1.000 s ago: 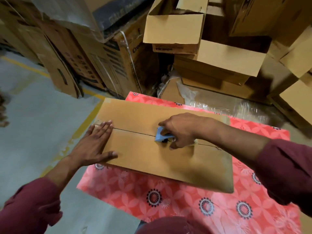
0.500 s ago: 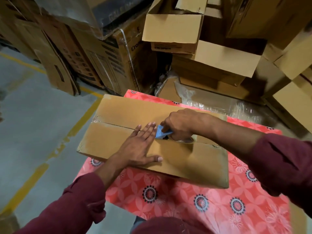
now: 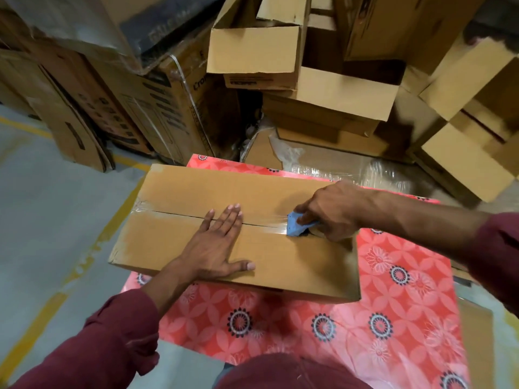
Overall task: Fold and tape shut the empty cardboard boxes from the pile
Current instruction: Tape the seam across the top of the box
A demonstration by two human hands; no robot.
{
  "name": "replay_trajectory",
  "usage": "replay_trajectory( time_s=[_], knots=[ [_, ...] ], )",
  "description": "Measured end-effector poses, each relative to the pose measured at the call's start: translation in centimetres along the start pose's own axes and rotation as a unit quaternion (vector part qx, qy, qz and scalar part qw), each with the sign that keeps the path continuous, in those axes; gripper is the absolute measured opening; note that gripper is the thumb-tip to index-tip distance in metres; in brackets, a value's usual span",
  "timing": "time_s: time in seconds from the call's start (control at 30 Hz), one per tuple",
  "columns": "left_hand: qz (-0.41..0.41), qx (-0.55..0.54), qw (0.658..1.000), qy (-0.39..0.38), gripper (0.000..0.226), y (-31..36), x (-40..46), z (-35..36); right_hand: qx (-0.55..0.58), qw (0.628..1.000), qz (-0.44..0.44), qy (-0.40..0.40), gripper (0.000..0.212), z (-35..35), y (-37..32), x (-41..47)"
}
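The right hand (image 3: pixel 331 211) is curled around a small blue tape dispenser (image 3: pixel 297 226), fingers pinching it from above and pressing it down onto the centre seam (image 3: pixel 174 214) of the cardboard box (image 3: pixel 295 265). Out from that grip to the left, a glossy strip of clear tape (image 3: pixel 269 224) lies along the seam, and more sheen shows at the box's far-left end, where the tape appears to wrap over the edge. The left hand (image 3: pixel 216 245) lies flat with fingers spread, palm on the near flap and fingertips reaching across the seam, holding the two flaps level; it grips nothing. The box rests lid-up on a red flowered cloth (image 3: pixel 393 304), its left end overhanging the cloth's edge above the grey floor (image 3: pixel 56 220). Its long axis, and the seam with it, runs left to right across the view. The untaped stretch of seam lies to the right of the dispenser, toward the box's right end, so the right hand is the nearer one and the pull would, I judge, run on rightward along that axis. Beyond the cloth, on the far side, sits the pile of open boxes (image 3: pixel 309 80) awaiting the same work.
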State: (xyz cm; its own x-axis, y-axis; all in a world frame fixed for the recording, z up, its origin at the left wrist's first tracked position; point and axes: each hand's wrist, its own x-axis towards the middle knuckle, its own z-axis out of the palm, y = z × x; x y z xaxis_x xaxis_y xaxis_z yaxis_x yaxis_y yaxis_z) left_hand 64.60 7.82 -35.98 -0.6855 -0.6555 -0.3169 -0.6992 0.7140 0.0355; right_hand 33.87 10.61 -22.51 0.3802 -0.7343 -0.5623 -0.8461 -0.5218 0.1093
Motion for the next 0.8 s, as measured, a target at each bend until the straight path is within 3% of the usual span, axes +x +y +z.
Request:
replay_trajectory(
  time_s=[0.13, 0.27, 0.37, 0.47, 0.57, 0.67, 0.8],
  knots=[
    [0.034, -0.018, 0.999, -0.025, 0.133, 6.8, 2.5, -1.3, -0.032, 0.998, -0.048, 0.027, 0.061, 1.3, 0.4, -0.3],
    [0.024, -0.06, 0.998, 0.011, 0.129, 10.8, 4.0, -0.9, -0.044, 0.997, -0.044, 0.043, 0.069, 1.5, 0.4, -0.4],
    [0.004, -0.025, 0.999, 0.026, 0.122, 6.2, 1.4, 0.2, -0.031, 0.997, -0.051, 0.049, 0.068, 1.8, 0.2, -0.4],
    [-0.071, -0.012, 0.997, 0.025, 0.123, -0.2, -2.3, 0.9, -0.035, 0.996, -0.057, 0.059, 0.065, 2.1, -0.3, -0.1],
    [-0.109, -0.012, 0.994, -0.005, 0.127, -2.7, -4.1, 0.0, -0.038, 0.996, -0.047, 0.07, 0.064, 1.8, -0.4, -0.1],
    [-0.061, -0.022, 0.998, -0.025, 0.134, 1.5, -1.7, -1.3, -0.053, 0.994, -0.052, 0.077, 0.063, 1.4, -0.6, 0.3],
    [0.027, -0.051, 0.998, 0.01, 0.133, 10.6, 3.3, -2.1, -0.053, 0.996, -0.012, 0.073, 0.053, 1.1, -0.6, 0.1]
  ],
)
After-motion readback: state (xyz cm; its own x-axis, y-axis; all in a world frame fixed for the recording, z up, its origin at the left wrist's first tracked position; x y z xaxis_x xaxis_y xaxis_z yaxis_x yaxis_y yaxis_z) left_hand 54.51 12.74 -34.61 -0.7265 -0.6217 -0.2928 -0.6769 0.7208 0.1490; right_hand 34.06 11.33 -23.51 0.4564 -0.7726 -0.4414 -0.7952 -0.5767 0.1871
